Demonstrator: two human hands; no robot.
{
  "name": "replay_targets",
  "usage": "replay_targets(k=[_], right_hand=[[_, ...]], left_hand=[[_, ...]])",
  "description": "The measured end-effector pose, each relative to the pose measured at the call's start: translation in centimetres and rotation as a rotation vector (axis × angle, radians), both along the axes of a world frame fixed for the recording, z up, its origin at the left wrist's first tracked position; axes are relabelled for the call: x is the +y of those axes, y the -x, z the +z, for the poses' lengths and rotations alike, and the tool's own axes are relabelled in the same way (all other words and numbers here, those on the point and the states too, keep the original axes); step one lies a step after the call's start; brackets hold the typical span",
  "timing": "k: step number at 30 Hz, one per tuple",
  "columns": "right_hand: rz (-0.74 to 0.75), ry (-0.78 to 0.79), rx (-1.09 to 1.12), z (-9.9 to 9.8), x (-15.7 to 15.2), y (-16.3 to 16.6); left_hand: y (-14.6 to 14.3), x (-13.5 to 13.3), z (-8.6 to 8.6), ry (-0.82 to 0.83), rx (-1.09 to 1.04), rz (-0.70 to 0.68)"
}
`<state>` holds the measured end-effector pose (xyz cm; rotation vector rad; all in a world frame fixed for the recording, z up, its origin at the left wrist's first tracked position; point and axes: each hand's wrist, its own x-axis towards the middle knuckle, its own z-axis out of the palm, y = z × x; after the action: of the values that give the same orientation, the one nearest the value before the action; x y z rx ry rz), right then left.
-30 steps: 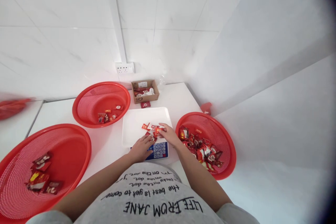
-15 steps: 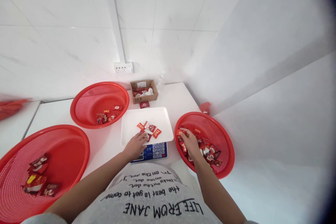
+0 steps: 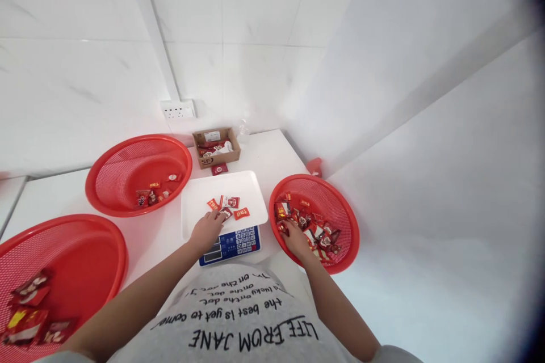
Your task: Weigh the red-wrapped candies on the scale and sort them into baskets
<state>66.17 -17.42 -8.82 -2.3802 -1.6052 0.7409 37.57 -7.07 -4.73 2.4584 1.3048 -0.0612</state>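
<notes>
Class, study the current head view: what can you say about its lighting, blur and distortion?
Head view: bright, fairly even light, with a faint shadow on the tiled wall; a dark, blurred rim along the right edge; lower-left red basket looking stretched, its packets soft; lettering on the grey T-shirt crisp; display of the digital scale unreadable.

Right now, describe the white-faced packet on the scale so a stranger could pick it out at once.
On the white table, find the blue-fronted scale, left of the basket where the right hand is. On its white tray, just past the left hand, lies a small packet. Its largely white face sets it apart from the mainly red packets around it.
</notes>
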Motion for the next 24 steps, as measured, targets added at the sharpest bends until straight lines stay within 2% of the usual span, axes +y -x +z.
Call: replay_targets(k=[3,8,10,12,14,16,18,20,22,24], right_hand=[[0.005,0.010,-0.027,-0.1,0.5,-0.1],[-0.030,-0.014,-0.040,0.2,1.3,0.0],[-0.057,-0.025,-0.044,0.4,1.4,0.1],[-0.116,-0.061,-0.047,0.7,1.4,0.1],[-0.208,-0.165,-0.013,1.1,1.3,0.0],[-0.327,-0.306,0.086,1.9,1.4,-0.2],[-0.433,-0.400,0.226,3.2,1.8,-0.2],[-0.484,-0.428,0.352,4.5,2.5,0.2],[-0.440,-0.429,0.457,5.6,3.5,1.2],[-0.330,-0.407,0.570,6.2,4.5,2.8]], left_hand=[[0.0,0.4,0.6,0.044,-0.026,0.060],[0.8,0.4,1.3,0.250,-0.180,0.393],[1.3,0.0,1.4,0.395,-0.374,0.529],[1.9,-0.8,1.6,0.613,-0.644,0.669],[2.5,-1.8,2.0,0.819,-0.900,0.791],[2.9,-2.8,2.4,0.952,-1.062,0.887],[3.2,-3.7,2.7,1.037,-1.141,0.944],[3.2,-4.4,2.9,1.107,-1.188,0.968],[3.0,-4.7,2.9,1.158,-1.217,0.973],[2.6,-4.8,2.9,1.192,-1.221,0.976]])
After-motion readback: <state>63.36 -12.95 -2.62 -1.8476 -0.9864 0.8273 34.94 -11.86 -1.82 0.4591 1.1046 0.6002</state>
